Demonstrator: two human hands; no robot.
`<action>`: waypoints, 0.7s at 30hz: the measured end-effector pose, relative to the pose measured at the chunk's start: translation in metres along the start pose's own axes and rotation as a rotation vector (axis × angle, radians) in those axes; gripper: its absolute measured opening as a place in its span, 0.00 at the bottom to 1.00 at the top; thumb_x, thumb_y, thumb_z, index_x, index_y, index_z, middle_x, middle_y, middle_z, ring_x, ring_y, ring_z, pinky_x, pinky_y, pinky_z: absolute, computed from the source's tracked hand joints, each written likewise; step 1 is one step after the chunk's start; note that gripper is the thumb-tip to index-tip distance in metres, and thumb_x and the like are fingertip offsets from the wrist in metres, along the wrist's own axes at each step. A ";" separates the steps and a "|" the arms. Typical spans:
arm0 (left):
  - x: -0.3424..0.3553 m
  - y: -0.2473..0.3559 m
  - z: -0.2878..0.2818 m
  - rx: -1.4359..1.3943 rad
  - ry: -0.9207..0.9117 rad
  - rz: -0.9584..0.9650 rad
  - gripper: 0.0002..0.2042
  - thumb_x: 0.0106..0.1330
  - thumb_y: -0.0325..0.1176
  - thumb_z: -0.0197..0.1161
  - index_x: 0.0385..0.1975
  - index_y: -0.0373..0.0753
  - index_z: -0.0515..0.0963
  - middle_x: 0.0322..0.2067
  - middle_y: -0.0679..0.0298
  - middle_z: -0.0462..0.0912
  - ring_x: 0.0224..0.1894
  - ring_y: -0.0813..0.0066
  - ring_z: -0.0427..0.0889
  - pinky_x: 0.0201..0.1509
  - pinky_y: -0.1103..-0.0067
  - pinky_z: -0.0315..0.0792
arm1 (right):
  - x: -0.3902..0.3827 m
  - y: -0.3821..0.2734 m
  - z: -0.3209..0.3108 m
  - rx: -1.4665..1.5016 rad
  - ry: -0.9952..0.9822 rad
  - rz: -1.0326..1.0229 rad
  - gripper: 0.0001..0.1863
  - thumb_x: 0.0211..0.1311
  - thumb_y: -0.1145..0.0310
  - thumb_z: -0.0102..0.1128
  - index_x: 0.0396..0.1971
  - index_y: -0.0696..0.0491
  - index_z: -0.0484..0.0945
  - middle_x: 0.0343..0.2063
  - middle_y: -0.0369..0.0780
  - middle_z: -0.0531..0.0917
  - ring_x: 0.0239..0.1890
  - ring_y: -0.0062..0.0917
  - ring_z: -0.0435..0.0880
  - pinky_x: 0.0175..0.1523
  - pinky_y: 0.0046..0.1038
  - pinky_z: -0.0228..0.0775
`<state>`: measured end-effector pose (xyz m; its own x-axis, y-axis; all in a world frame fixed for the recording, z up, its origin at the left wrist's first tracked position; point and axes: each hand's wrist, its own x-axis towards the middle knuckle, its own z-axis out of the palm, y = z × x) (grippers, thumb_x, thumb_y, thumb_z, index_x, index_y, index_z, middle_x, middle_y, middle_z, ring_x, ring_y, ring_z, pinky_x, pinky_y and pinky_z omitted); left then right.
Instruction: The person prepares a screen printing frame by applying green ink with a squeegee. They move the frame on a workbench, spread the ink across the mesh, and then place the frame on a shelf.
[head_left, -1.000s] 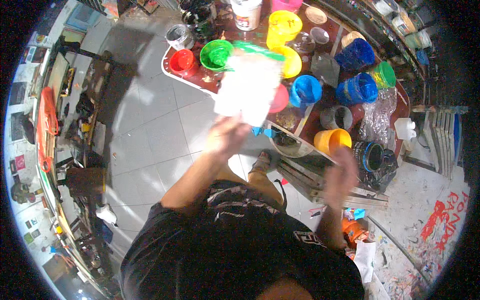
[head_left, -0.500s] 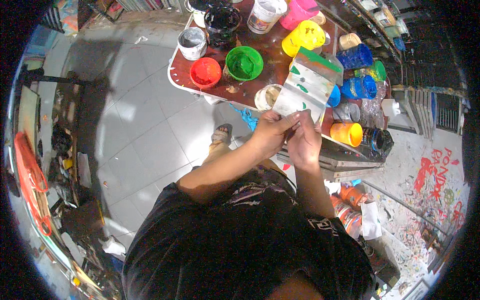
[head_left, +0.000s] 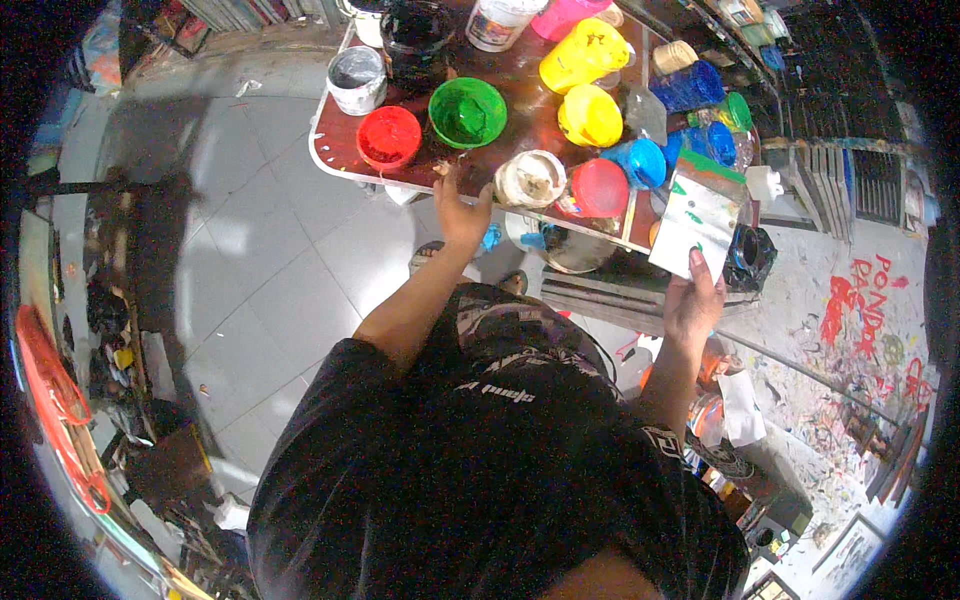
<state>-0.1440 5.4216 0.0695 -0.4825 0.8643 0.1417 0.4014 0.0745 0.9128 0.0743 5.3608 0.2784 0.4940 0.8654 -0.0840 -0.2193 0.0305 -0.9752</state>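
Note:
My right hand (head_left: 693, 300) grips the near edge of a flat white sheet (head_left: 690, 228), its thumb lying on top. A band of green paint runs along the sheet's far edge, with a few green blots below it. My left hand (head_left: 463, 215) reaches to the front edge of the brown table (head_left: 400, 178), fingers apart and holding nothing I can see. Just right of its fingers stands a white tub (head_left: 529, 180) with a whitish, stained inside. Beyond the left hand are a green paint bowl (head_left: 467, 113) and a red paint tub (head_left: 389, 138).
Yellow (head_left: 590, 115), light blue (head_left: 640, 163) and red-lidded (head_left: 598, 188) containers crowd the table's right part. A grey-smeared bucket (head_left: 357, 80) stands at its left corner. Wooden frames (head_left: 610, 295) are stacked under the table. An orange-red object (head_left: 55, 350) lies far left.
My hands have parted. The left let go of the sheet and moved left to the table edge; the right carried the sheet rightward, uncovering yellow and red containers. The view shifted slightly.

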 end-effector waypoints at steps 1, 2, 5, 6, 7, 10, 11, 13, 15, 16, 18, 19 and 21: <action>-0.003 -0.002 0.006 0.017 0.031 0.012 0.22 0.43 0.32 0.67 0.39 0.31 0.69 0.36 0.52 0.73 0.43 0.54 0.69 0.48 0.69 0.63 | 0.000 0.002 -0.008 0.008 -0.003 -0.002 0.21 0.47 0.78 0.59 0.45 0.62 0.68 0.39 0.40 0.76 0.43 0.25 0.74 0.52 0.26 0.61; -0.006 -0.011 0.014 -0.045 -0.009 -0.009 0.23 0.43 0.32 0.67 0.40 0.31 0.69 0.37 0.51 0.72 0.43 0.54 0.69 0.49 0.68 0.63 | -0.002 0.000 -0.008 0.011 -0.017 0.002 0.21 0.46 0.78 0.59 0.44 0.62 0.69 0.40 0.40 0.76 0.44 0.26 0.73 0.53 0.28 0.60; -0.014 -0.022 0.016 -0.117 -0.116 0.010 0.25 0.43 0.31 0.67 0.42 0.31 0.67 0.39 0.50 0.70 0.45 0.53 0.68 0.50 0.68 0.62 | 0.001 0.003 -0.017 0.068 -0.079 0.069 0.21 0.45 0.78 0.59 0.44 0.62 0.69 0.40 0.40 0.76 0.44 0.26 0.73 0.53 0.29 0.60; -0.016 -0.020 0.014 -0.070 -0.127 0.076 0.26 0.43 0.30 0.67 0.43 0.31 0.67 0.40 0.50 0.70 0.45 0.53 0.68 0.50 0.68 0.62 | 0.005 0.006 -0.019 0.063 -0.103 0.065 0.21 0.45 0.78 0.59 0.43 0.62 0.70 0.39 0.40 0.76 0.44 0.26 0.73 0.53 0.30 0.60; -0.017 -0.011 0.009 -0.023 -0.130 0.138 0.27 0.42 0.30 0.67 0.44 0.31 0.66 0.41 0.50 0.69 0.45 0.54 0.68 0.50 0.68 0.62 | 0.009 0.007 -0.017 0.102 -0.155 0.062 0.19 0.45 0.78 0.59 0.41 0.61 0.71 0.39 0.39 0.76 0.44 0.26 0.73 0.52 0.29 0.60; -0.024 -0.007 0.011 0.063 -0.125 0.201 0.27 0.42 0.27 0.65 0.46 0.31 0.65 0.42 0.49 0.68 0.46 0.54 0.67 0.51 0.68 0.62 | 0.011 0.004 -0.014 0.096 -0.157 0.052 0.20 0.45 0.77 0.59 0.42 0.60 0.71 0.39 0.39 0.76 0.43 0.25 0.74 0.51 0.29 0.61; -0.025 -0.009 0.011 0.081 -0.122 0.208 0.27 0.43 0.26 0.64 0.46 0.31 0.65 0.42 0.49 0.67 0.46 0.54 0.67 0.51 0.69 0.62 | 0.011 0.004 -0.015 0.096 -0.139 0.049 0.20 0.45 0.77 0.59 0.43 0.60 0.71 0.39 0.39 0.76 0.43 0.25 0.74 0.51 0.29 0.61; -0.030 -0.018 0.013 0.027 -0.115 0.080 0.25 0.47 0.25 0.61 0.48 0.31 0.64 0.43 0.49 0.68 0.45 0.56 0.68 0.51 0.70 0.62 | 0.012 0.004 -0.020 0.067 -0.104 0.061 0.21 0.45 0.76 0.59 0.43 0.60 0.70 0.39 0.39 0.76 0.43 0.25 0.74 0.51 0.29 0.62; -0.036 -0.023 0.018 -0.167 -0.135 -0.130 0.23 0.50 0.23 0.58 0.49 0.30 0.63 0.43 0.49 0.68 0.45 0.57 0.69 0.51 0.72 0.62 | 0.011 0.005 -0.028 0.010 -0.071 0.091 0.22 0.45 0.74 0.59 0.44 0.61 0.69 0.39 0.41 0.76 0.44 0.27 0.74 0.52 0.29 0.63; -0.046 -0.016 0.022 -0.332 -0.155 -0.279 0.23 0.52 0.22 0.57 0.49 0.29 0.62 0.44 0.49 0.68 0.44 0.58 0.70 0.51 0.72 0.62 | 0.012 0.007 -0.032 -0.017 -0.074 0.088 0.24 0.45 0.73 0.59 0.45 0.62 0.67 0.40 0.42 0.75 0.44 0.28 0.74 0.50 0.29 0.64; -0.066 0.020 0.018 -0.531 -0.337 -0.565 0.23 0.59 0.30 0.53 0.53 0.29 0.58 0.46 0.51 0.68 0.43 0.60 0.73 0.53 0.72 0.61 | 0.015 0.007 -0.044 -0.055 -0.071 0.161 0.26 0.44 0.72 0.59 0.46 0.63 0.66 0.41 0.43 0.75 0.44 0.28 0.74 0.51 0.29 0.64; -0.070 0.025 0.024 -0.753 -0.340 -0.748 0.24 0.60 0.33 0.51 0.54 0.30 0.57 0.47 0.51 0.67 0.45 0.60 0.72 0.54 0.71 0.61 | 0.015 0.007 -0.048 -0.071 -0.067 0.191 0.27 0.44 0.72 0.59 0.46 0.63 0.66 0.42 0.43 0.74 0.44 0.29 0.74 0.51 0.30 0.64; -0.074 0.031 0.034 -1.198 -0.336 -1.113 0.26 0.62 0.41 0.48 0.56 0.32 0.54 0.50 0.51 0.66 0.47 0.60 0.71 0.56 0.70 0.60 | 0.016 0.007 -0.052 -0.052 -0.091 0.174 0.27 0.44 0.71 0.59 0.47 0.63 0.65 0.42 0.43 0.74 0.45 0.30 0.74 0.51 0.30 0.64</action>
<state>-0.0694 5.3770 0.0739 0.1368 0.7271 -0.6727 -0.8595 0.4248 0.2844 0.1244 5.3490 0.2597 0.3741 0.8970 -0.2355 -0.2498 -0.1471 -0.9571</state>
